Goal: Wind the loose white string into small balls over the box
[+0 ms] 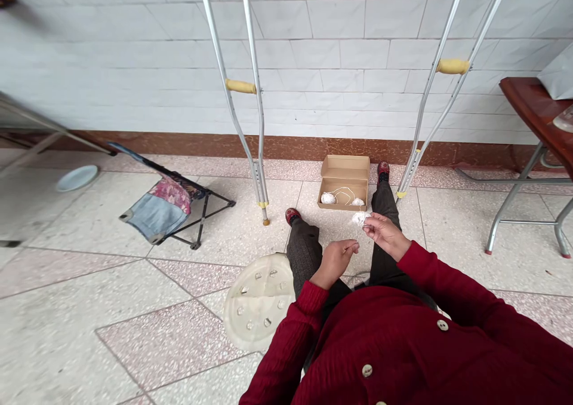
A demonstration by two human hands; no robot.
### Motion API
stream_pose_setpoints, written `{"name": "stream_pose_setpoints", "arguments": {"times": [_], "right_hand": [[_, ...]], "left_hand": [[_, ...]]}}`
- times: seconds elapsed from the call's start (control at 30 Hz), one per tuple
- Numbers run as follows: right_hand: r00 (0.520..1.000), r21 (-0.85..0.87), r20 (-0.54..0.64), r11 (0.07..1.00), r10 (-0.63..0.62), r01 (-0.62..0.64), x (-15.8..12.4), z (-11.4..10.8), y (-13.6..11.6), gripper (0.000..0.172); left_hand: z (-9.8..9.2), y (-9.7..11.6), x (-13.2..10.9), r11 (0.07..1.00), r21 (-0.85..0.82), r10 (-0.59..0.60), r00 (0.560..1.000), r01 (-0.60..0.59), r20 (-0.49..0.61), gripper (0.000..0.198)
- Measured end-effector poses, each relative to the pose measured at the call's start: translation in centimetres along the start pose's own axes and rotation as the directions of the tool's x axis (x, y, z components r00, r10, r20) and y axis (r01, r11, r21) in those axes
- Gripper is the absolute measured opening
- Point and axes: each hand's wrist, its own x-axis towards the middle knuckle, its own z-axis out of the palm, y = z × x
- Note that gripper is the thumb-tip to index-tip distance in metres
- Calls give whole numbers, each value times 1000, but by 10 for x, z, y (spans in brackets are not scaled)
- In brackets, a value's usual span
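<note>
My right hand [385, 235] pinches a small white ball of thread [360, 217] at its fingertips. My left hand [335, 263] sits just below and to the left, its fingers closed on a thin strand that seems to run down from the ball. Ahead, beyond my knees, stands an open cardboard box [344, 181]. Inside lie a white ball of thread [328, 198], a second smaller white ball [357, 202], and a loose thread looping between them. Neither hand touches the box.
Two aluminium crutches [242, 94] lean upright against the tiled wall, one either side of the box. A round plastic stool top [258, 301] lies by my left knee. A low folding stool [179, 205] stands to the left, and a metal-legged table [532, 103] stands at right.
</note>
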Motion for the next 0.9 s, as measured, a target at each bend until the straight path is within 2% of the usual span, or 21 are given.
{"name": "stream_pose_setpoints", "arguments": {"times": [0.13, 0.23, 0.3, 0.37, 0.43, 0.5, 0.6, 0.67, 0.73, 0.8, 0.87, 0.9], "right_hand": [[969, -336, 211, 940, 130, -53, -22, -4, 2, 17], [966, -533, 203, 846, 159, -28, -23, -16, 13, 16], [991, -594, 117, 804, 67, 16, -13, -23, 19, 16], [995, -592, 14, 801, -98, 87, 1, -27, 22, 18], [972, -521, -64, 838, -226, 160, 13, -24, 20, 20], [958, -389, -106, 898, -265, 205, 17, -15, 15, 22], [983, -164, -69, 974, -171, 158, 6, 1, 1, 23], [997, -103, 31, 992, -65, 68, -8, 7, -5, 22], [987, -165, 148, 986, 55, -30, -21, 6, -4, 20], [963, -297, 206, 949, 172, -106, -28, 0, 4, 17], [961, -433, 178, 893, 214, -119, -25, -10, 14, 16], [974, -479, 138, 873, 181, -94, -20, -14, 19, 17]], "left_hand": [[-17, -11, 7, 993, 118, 20, 999, -15, -40, 31], [-30, -4, 12, 948, 309, 97, 994, -80, -42, 29], [-34, 6, 13, 920, 383, 111, 993, -89, -36, 29], [-31, 17, 12, 921, 380, 100, 995, -84, -23, 30], [-24, 25, 10, 955, 289, 69, 998, -67, 3, 33], [-15, 26, 7, 989, 142, 39, 999, -44, 38, 35], [-7, 13, 6, 1000, -24, 16, 999, -15, 44, 36], [-9, 0, 8, 1000, -18, -5, 1000, 5, 22, 34], [-16, -9, 11, 998, 60, -9, 1000, 8, 11, 32], [-26, -11, 14, 984, 179, 12, 1000, -12, 5, 31], [-34, -4, 17, 951, 305, 46, 999, -42, -5, 30], [-36, 1, 17, 931, 362, 60, 998, -51, -12, 30]]}}
